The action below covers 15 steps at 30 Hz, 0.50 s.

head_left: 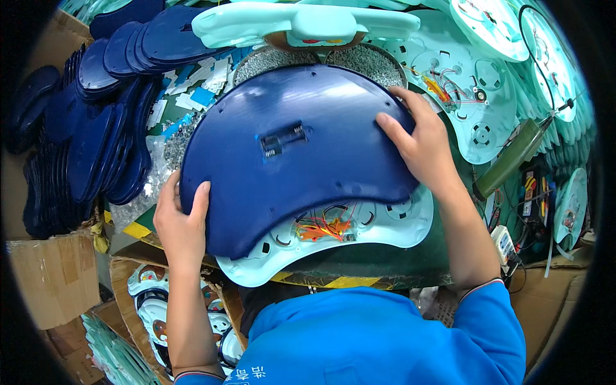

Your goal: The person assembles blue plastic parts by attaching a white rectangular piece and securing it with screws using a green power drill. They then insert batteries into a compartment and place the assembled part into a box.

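Note:
A dark blue, curved plastic back cover (pixel 308 163) is held between my two hands, tilted above the workbench. My left hand (pixel 183 221) grips its left edge, thumb on top. Around the upper right edge my right hand (pixel 420 138) is closed, with the thumb lying on the face. An open battery compartment (pixel 283 138) shows in the middle of the cover. Underneath, partly hidden, lies a mint-green shell (pixel 256 271) of similar curved shape. Orange and red wires (pixel 324 228) and a small circuit board show inside it.
Stacked dark blue covers (pixel 83 135) fill the left side. Two round containers of small metal parts (pixel 277 62) stand behind the cover, under a mint-green part (pixel 308 25). More wired shells (pixel 478 122) and a green cylindrical tool (pixel 510 159) are at right. Cardboard boxes (pixel 54 276) stand lower left.

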Motion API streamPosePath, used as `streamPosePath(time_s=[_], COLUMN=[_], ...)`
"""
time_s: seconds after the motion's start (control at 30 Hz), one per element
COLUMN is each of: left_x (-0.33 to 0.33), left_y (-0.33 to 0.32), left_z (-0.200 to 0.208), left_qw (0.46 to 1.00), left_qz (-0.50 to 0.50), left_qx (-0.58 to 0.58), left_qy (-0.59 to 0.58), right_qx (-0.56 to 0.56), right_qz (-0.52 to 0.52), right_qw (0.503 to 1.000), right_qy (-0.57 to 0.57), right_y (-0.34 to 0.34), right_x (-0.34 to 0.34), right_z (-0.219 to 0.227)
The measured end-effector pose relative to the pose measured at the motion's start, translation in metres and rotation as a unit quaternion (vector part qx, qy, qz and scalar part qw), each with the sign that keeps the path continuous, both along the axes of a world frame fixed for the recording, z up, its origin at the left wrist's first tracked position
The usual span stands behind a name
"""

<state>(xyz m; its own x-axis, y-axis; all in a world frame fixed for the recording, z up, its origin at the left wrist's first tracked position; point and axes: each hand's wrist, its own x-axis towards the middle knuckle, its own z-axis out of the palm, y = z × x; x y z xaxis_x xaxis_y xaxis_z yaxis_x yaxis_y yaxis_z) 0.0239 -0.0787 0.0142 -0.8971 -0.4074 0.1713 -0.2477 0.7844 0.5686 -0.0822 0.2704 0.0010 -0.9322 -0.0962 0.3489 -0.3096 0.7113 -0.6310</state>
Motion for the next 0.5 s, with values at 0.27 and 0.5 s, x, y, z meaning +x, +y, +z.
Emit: streamPosePath(time_s=[0.27, 0.5], left_x=[0.043, 0.003], left_y=[0.028, 0.025], left_z=[-0.010, 0.005], left_qw=[0.996, 0.979], left_qz=[-0.050, -0.036], left_qx=[-0.068, -0.105], left_qy=[-0.026, -0.174], right_qx=[0.142, 0.200], right_qz=[-0.043, -0.034], right_qw=[0.981, 0.948], right_qy=[-0.122, -0.244], right_y=[0.021, 0.020], right_x=[0.079, 0.054], right_z=[0.017, 0.018])
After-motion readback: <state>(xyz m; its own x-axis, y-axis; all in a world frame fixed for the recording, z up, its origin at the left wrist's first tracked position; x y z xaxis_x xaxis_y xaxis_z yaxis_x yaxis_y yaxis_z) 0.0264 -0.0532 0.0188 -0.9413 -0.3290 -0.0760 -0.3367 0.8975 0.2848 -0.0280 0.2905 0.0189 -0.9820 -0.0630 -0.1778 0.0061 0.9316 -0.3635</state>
